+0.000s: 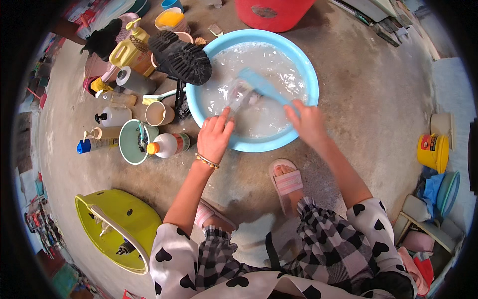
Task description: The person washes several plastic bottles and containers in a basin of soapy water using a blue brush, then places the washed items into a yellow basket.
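A round light-blue plastic basin (313, 91) on the floor holds cloudy, sudsy water (261, 56). My right hand (310, 123) grips the handle of a blue brush (267, 89) over the water. Its pale bristles press against a clear, see-through item (236, 100), blurred and partly in the water; its exact kind is unclear. At the near left rim, my left hand (216, 134) holds this item's near end with its fingertips. Black boots (183, 58) with ridged soles lie against the basin's left edge.
Left of the basin are a white bottle (168, 145) with orange cap, a pale green bucket (130, 149), pump bottles (115, 116), a cup (160, 113) and a yellow jug (130, 54). A yellow-green basket (123, 216) lies nearer. A red tub (274, 13) stands behind. Another person's arm (69, 31) shows upper left.
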Demonstrator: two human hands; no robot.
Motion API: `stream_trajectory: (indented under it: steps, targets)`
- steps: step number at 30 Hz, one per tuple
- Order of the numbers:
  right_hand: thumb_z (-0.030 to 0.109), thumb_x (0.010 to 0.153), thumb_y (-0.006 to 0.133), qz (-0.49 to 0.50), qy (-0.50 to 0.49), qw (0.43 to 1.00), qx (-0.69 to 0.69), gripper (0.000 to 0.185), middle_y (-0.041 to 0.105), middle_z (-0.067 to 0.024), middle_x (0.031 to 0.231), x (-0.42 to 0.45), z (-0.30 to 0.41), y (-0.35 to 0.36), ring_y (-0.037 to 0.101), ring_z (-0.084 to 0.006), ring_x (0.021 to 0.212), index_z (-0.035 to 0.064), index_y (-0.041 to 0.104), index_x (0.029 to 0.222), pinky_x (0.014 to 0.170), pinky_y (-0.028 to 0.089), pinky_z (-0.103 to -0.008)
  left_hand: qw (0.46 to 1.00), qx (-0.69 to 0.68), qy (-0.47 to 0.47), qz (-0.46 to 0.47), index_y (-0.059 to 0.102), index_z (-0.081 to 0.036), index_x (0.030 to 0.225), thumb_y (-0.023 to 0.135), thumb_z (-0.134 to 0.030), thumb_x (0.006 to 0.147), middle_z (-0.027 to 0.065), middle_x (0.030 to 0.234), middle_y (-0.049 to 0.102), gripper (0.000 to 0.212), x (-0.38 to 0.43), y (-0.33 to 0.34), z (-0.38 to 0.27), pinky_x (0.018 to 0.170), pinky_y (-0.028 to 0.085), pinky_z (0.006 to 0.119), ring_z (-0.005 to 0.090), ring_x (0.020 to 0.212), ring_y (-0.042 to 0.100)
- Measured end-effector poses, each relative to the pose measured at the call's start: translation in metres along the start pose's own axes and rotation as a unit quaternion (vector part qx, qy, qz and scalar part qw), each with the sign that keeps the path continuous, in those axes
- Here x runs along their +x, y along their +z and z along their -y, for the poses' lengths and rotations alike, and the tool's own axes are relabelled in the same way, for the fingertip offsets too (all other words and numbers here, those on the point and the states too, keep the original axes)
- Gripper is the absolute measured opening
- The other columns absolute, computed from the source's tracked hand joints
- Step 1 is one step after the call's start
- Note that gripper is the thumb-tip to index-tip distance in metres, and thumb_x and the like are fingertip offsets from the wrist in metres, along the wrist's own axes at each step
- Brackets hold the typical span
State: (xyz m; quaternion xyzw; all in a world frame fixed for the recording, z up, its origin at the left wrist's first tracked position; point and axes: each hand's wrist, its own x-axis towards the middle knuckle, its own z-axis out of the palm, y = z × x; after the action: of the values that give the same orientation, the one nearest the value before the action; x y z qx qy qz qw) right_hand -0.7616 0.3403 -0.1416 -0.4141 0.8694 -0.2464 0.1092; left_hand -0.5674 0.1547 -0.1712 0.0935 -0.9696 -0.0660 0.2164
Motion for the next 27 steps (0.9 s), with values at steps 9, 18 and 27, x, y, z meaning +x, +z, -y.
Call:
stream_trajectory:
  steps: [9,18,27]
  targets:
    - [0.030,0.086,0.057,0.094,-0.057,0.993,-0.051,0.028,0.059,-0.0149,0.055,-0.003,0.058,0.005,0.062,-0.0347,0.053,0.0030,0.060,0.078,0.049,0.050,-0.0443,0.999,0.032,0.035,0.021,0.058,-0.010,0.092,0.057,-0.008,0.071,0.0043,0.120,0.056,0.021,-0.020,0.003,0.013,0.073,0.047,0.031,0.0172,0.080,0.054]
    - [0.030,0.089,0.053,0.047,0.118,0.990,-0.060,0.032,0.064,-0.0249,0.078,0.047,-0.021,-0.009,0.063,-0.0404,0.079,-0.0014,0.061,0.085,0.069,0.049,-0.0502,0.976,-0.171,-0.137,0.002,0.058,-0.007,0.105,0.057,0.003,0.072,0.0089,0.107,0.061,0.035,-0.010,0.004,0.000,0.072,0.049,0.036,0.0254,0.081,0.061]
    - [0.026,0.091,0.052,0.008,0.117,0.990,0.081,0.029,0.063,-0.0211,0.073,0.004,-0.048,0.000,0.064,-0.0315,0.068,-0.0018,0.060,0.088,0.060,0.048,-0.0411,0.536,-0.617,-0.575,0.044,0.055,0.002,0.107,0.055,-0.001,0.079,0.0132,0.100,0.061,0.028,0.005,-0.013,0.005,0.059,0.051,0.027,0.0191,0.075,0.064]
